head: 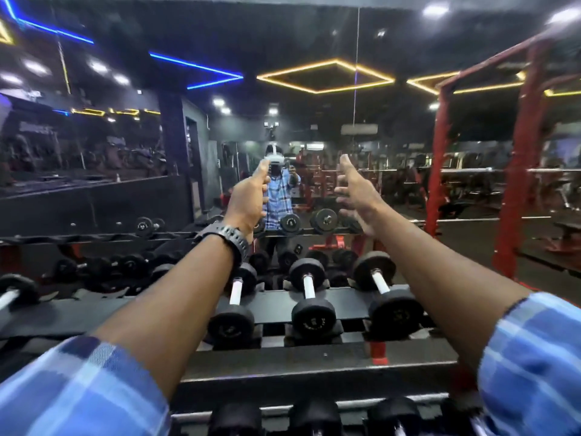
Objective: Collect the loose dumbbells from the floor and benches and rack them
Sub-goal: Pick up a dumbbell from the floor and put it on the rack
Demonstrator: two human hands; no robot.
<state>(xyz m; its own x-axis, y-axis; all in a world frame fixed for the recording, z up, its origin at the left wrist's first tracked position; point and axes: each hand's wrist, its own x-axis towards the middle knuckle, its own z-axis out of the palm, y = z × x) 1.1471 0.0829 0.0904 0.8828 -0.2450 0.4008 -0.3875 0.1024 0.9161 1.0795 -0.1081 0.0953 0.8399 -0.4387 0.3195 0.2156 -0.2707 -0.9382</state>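
Both hands raised over the dumbbell rack, empty: left hand loosely curled, right hand fingers spread; three black dumbbells sit side by side on the rack tier below the forearms

Both arms stretched forward above dumbbell rack; left hand and right hand raised, holding nothing, fingers loosely spread. Three dumbbells racked below. Mirror ahead, reflection blurry.

Dim gym, lit by ceiling spots and neon strips — mirror glare. Edges bend and blur.
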